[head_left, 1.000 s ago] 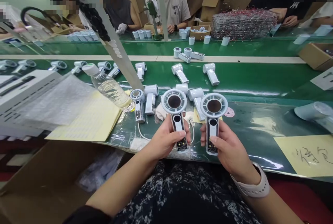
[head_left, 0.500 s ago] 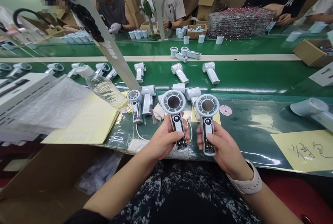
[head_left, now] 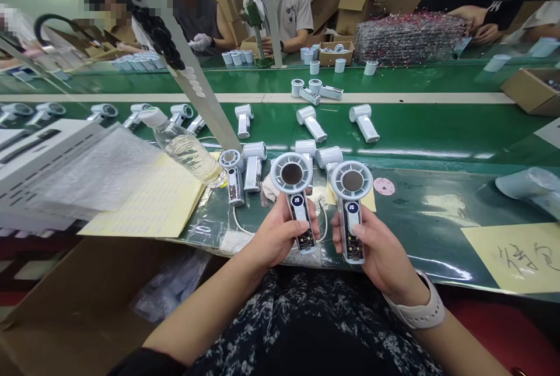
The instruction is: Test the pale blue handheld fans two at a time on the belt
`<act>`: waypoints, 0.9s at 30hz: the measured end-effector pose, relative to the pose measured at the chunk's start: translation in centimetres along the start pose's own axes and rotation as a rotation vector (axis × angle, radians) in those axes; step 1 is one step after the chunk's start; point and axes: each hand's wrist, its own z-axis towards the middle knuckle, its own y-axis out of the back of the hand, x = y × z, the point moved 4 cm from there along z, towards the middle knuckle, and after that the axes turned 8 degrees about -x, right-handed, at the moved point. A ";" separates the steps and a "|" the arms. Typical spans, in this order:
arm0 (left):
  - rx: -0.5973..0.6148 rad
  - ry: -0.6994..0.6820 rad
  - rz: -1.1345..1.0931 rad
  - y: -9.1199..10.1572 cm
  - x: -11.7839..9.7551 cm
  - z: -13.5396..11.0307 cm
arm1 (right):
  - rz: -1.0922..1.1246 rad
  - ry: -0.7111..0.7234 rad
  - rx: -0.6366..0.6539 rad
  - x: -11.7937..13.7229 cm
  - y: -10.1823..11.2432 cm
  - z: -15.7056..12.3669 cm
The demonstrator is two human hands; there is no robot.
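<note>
My left hand (head_left: 280,230) is wrapped round the handle of a light-blue handheld fan (head_left: 298,207), thumb on its front. A matching handheld fan (head_left: 352,215) is gripped by my right hand (head_left: 382,242), whose thumb presses near its button. Both fans are upright, their round grilles facing me, and each small display reads 20. Just behind them, other fans lie on the green bench: one with its grille up (head_left: 234,178), one lying back-up (head_left: 254,166), and two partly hidden behind the held fans.
A clear bottle (head_left: 188,151) leans beside a slanted post (head_left: 196,84) on the left, near yellow sheets (head_left: 149,207). More fans lie along the green conveyor (head_left: 262,122). A yellow handwritten paper (head_left: 516,256) sits right. Co-workers are across the line, near a wire bundle (head_left: 411,38).
The view has shifted slightly, so the background sits a little to the right. Both hands keep their fans; the right fan stands slightly farther from the left one. Both displays still read 20.
</note>
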 end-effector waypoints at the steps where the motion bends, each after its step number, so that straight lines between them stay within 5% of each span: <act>1: -0.011 0.008 -0.004 0.1 0.1 0.1 | 0.004 -0.007 -0.014 -0.2 0.1 0.0; 5: -0.087 0.003 0.001 0.6 0.4 0.2 | -0.017 -0.028 -0.079 -0.8 0.5 0.0; 11: 0.041 -0.036 0.033 0.2 0.5 0.0 | -0.068 0.016 0.005 -0.6 0.6 -0.2; 27: 0.026 -0.047 0.127 0.1 0.7 0.4 | -0.071 0.011 -0.091 -0.6 1.3 0.0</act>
